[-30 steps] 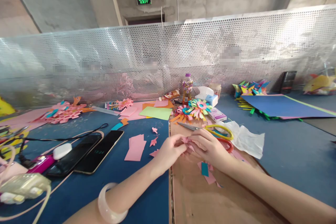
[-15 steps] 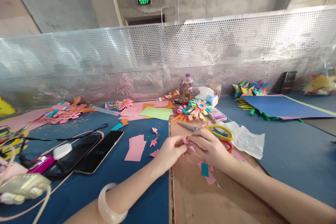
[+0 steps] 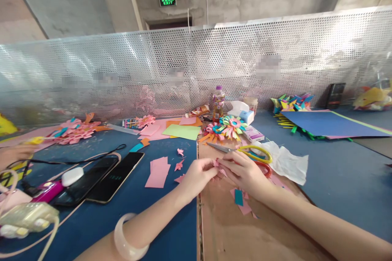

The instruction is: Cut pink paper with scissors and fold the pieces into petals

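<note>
both hands, left hand (image 3: 198,176) and right hand (image 3: 241,171), pinch the small pink folded paper piece (image 3: 218,164) closed; crease firmly, edges aligned.

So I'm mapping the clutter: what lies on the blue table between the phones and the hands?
In the head view, a stack of pink paper rectangles lies between the phones and the left hand, with small folded pink pieces nearer the hand.

Both forearms reach in from the near edge and converge toward the middle. The left hand (image 3: 197,176) is curled, fingertips pinched together and pointing right. The right hand (image 3: 245,172) lies just beside it, knuckles up, fingers bent, its fingertips meeting the left's. A pale bangle (image 3: 127,239) circles the left wrist.
</note>
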Demonstrator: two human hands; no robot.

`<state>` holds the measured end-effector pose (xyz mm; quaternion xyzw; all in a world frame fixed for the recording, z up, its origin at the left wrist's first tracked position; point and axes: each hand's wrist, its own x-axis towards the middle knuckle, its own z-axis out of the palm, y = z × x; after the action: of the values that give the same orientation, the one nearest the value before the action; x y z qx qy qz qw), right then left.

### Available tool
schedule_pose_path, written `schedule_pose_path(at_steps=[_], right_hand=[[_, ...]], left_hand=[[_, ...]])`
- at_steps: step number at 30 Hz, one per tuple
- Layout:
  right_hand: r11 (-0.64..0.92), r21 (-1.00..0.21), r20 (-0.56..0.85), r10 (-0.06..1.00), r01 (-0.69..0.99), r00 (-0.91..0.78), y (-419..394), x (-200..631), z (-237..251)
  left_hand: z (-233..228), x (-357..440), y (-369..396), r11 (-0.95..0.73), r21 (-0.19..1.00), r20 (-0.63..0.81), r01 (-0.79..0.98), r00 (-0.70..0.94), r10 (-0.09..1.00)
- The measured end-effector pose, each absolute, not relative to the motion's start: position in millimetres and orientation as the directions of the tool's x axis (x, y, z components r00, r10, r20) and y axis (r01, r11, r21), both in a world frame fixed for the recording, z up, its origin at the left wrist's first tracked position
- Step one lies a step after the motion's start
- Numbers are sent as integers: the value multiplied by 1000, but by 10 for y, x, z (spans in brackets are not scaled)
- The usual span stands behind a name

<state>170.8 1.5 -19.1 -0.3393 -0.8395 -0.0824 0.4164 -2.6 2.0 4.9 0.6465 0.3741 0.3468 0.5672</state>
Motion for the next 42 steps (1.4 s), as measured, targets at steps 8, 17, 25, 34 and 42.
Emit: schedule_pose_path(at_steps=[8,17,25,34,42], right_hand=[[727,-60,709,514,684,-483,7,1713,-231],[734,-54,727,494,677,-477,-5,1716,-219],[736,41,720,447,676,-531,-27,1722,-152],[745,-55,734,482,665,-479,-22,1705,-156],[742,-204,794,506,638,-336,44,1731,-162]], left_hand=[[54,-19,20,-54,995,9,84,466,885],[9,-38,39,-51,995,6,84,473,881],[11,-35,45,-63,994,14,88,476,879],[20,-35,37,-45,996,4,81,450,893],[63,-20,36,-15,997,-17,74,412,911]])
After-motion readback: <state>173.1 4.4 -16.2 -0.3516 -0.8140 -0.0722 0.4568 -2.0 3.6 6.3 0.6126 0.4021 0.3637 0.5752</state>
